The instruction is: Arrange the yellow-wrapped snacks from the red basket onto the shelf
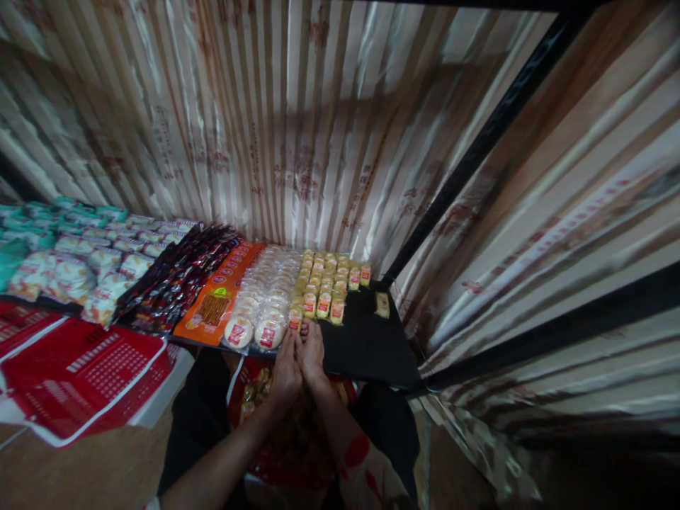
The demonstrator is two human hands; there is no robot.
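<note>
Dim light; pleated printed curtains (297, 106); black post (483, 142); brown floor (106, 467).

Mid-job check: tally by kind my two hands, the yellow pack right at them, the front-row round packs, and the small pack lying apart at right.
Hands, left hand and right hand: 2
Yellow pack at them: 1
Front-row round packs: 2
Small pack lying apart: 1
Total: 6

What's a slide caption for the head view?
Left hand and right hand at a yellow packet on the black shelf, beside round white packets.
</note>
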